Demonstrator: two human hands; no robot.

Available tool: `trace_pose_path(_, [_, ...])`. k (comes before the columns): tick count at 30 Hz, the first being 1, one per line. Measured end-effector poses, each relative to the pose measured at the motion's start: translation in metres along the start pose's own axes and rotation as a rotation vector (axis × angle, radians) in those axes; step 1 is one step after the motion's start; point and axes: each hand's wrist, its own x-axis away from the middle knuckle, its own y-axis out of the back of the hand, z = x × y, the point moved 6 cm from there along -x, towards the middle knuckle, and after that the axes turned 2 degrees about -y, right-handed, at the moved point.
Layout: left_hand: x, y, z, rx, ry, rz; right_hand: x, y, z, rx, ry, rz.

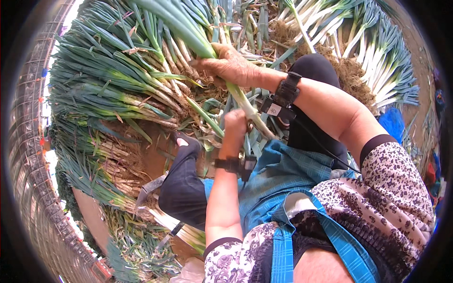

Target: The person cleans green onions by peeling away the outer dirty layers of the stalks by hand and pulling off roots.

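Long green onions with white stems surround me. My right hand (230,67) is wrapped round the stalk of one thick green onion (243,100), whose broad leaves run up toward the top edge and whose pale end slants down toward my lap. Just below, my left hand (236,123) is closed like a fist against the left side of that stalk. What its fingers hold is hidden and somewhat blurred. Black bands with small devices circle both wrists. A loose green leaf (204,116) lies slanting beside my left hand.
Piled green onions (108,70) with roots fill the left. Cleaner white-stemmed ones (373,61) fan out at the upper right. Peeled leaves and roots litter the ground between my legs. A wire mesh fence (28,141) curves along the left. A blue bag (391,123) lies at right.
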Motion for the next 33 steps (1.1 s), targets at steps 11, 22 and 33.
trace_pose_path(11, [0.039,0.067,0.07,-1.054,0.116,-0.197,-0.045,0.074,0.026,0.007,0.027,-0.377])
trace_pose_path(22, [0.051,-0.013,-0.097,-0.395,-0.581,-0.188,-0.03,0.07,0.031,-0.274,-0.019,-0.371])
trace_pose_path(33, [0.063,-0.006,-0.075,-0.43,-0.485,-0.208,-0.03,0.102,0.023,-0.194,-0.022,-0.549])
